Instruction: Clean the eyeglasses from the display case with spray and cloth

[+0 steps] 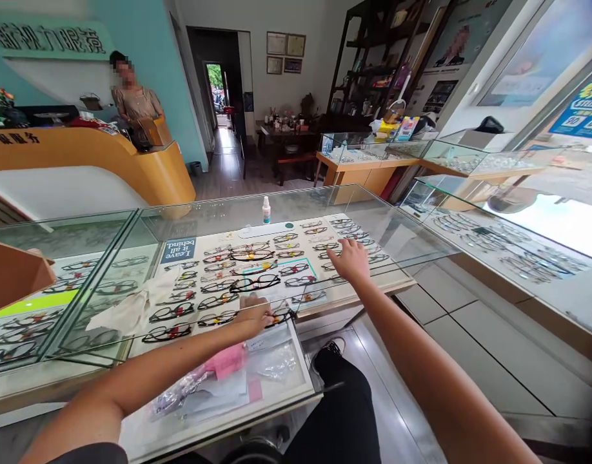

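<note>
Several rows of eyeglasses [255,282] lie on the white display tray inside a glass-topped case. My left hand [254,316] is at the near edge, over the open drawer, its fingers curled and partly blurred. A dark pair of eyeglasses [280,316] sticks out at its fingertips, apparently in its grip. Farther right, my right hand [350,259] reaches over the tray with fingers apart, holding nothing I can see. Its fingertips are close to a thin-framed pair of eyeglasses [326,246]. A pale cloth [136,306] lies crumpled at the left.
The pulled-out drawer [300,361] holds plastic bags and a pink cloth [228,362]. A spray bottle [266,211] stands at the case's far side. Glass edges surround my arms. Another display case [513,251] is on the right. A person [138,106] stands behind the orange counter [170,171].
</note>
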The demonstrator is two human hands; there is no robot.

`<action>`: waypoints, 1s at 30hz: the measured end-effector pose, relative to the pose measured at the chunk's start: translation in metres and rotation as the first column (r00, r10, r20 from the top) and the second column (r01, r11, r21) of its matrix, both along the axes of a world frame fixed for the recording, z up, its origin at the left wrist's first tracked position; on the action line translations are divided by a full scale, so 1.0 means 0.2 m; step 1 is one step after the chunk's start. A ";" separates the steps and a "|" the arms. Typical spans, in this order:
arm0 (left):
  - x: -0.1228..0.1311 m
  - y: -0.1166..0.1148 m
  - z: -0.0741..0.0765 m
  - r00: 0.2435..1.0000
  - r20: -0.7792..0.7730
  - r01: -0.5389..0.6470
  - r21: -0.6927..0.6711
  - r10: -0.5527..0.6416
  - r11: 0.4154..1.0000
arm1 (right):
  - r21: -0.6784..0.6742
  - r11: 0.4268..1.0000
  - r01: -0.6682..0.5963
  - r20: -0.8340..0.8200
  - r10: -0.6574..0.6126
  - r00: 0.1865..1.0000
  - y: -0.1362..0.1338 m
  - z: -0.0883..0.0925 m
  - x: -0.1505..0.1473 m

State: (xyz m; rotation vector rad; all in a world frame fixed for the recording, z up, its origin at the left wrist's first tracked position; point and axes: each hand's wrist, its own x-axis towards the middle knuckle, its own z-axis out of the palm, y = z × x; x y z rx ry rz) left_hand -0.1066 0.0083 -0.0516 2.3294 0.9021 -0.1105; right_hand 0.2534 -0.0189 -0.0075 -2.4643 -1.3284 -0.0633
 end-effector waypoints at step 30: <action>0.16 1.00 1.11 0.962 -0.270 -0.039 0.010 0.040 0.999 | 0.004 1.000 -0.028 -0.013 0.028 1.000 0.01 0.02 -0.02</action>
